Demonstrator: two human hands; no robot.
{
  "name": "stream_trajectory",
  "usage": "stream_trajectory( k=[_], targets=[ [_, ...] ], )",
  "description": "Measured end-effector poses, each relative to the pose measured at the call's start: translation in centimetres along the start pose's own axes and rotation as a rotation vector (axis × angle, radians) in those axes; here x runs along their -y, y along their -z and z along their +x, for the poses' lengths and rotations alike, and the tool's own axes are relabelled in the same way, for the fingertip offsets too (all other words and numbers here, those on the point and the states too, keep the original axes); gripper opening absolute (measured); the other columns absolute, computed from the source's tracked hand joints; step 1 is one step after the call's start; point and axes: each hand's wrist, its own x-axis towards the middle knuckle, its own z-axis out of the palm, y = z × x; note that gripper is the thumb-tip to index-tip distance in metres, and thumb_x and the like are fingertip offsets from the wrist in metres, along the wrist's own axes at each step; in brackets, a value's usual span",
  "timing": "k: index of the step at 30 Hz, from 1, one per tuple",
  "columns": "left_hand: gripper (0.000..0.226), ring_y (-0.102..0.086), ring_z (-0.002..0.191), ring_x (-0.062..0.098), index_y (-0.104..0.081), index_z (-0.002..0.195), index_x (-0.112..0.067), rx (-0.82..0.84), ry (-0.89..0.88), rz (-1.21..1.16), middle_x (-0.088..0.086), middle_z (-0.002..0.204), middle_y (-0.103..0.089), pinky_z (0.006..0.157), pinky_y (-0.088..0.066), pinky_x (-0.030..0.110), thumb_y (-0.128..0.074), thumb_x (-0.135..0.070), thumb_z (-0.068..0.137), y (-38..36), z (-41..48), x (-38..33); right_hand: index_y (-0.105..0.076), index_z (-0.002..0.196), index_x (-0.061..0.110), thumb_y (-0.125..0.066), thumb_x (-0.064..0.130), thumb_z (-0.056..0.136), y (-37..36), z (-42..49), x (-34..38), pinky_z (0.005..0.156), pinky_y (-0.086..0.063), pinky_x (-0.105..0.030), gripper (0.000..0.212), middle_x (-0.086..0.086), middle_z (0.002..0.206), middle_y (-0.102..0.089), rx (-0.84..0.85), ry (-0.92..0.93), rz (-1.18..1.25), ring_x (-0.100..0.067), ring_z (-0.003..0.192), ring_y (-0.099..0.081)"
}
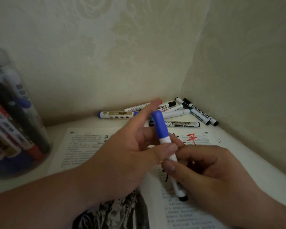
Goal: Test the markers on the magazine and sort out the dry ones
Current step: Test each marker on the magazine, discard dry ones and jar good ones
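You hold the blue marker [165, 141] in both hands above the open magazine [82, 146], which lies in the middle of the worktop and runs to its near edge. Your right hand [210, 171] has its fingers curled round the lower barrel with the thumb laid across it. Your left hand [122, 154] pinches the barrel just below the blue cap [158, 124], thumb in front, with the forefinger held straight alongside. The cap is seated, so the step in hand looks like uncapping, though the picture alone does not settle that. To do it well, slide your left thumb and fingers up onto the cap itself, hold the barrel firm with your right hand, and pull straight along the marker with a slight twist instead of bending it. Then draw a short line on a bare patch of the page, away from the red stroke [192, 138] and the black stroke [166, 177], so a faint result is easy to read. Hold on to the cap so it cannot roll off among the loose markers [180, 113] in the far right corner. Mind your left forearm near the jar of markers [15, 121] at the left edge.
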Motion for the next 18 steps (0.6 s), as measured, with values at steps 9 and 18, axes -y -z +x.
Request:
stream_trajectory(
  k=[9,18],
  targets=[
    [0.041,-0.062,0.066,0.010,-0.044,0.135,-0.065,0.213,-0.231,0.800,-0.023,0.083,-0.065,0.057,-0.047,0.018,-0.048,-0.055,0.095,0.8,-0.4,-2.0,-0.056,0.124,0.035,-0.069,0.048,0.087,2.1,-0.2,0.6,0.051,-0.048,-0.040,0.042,-0.001,0.087,-0.064,-0.115,0.259,-0.076,-0.027,0.064,-0.059],
    [0.056,-0.060,0.088,0.000,-0.060,0.109,-0.049,0.329,-0.069,1.169,-0.023,0.094,-0.065,0.073,-0.050,0.029,-0.027,-0.085,0.083,2.8,0.5,-2.3,-0.045,0.117,0.049,-0.034,0.061,0.096,2.7,-0.1,-0.1,0.075,-0.041,-0.010,0.027,0.028,0.100,-0.054,0.281,0.158,-0.622,0.005,0.092,-0.055]
  ],
)
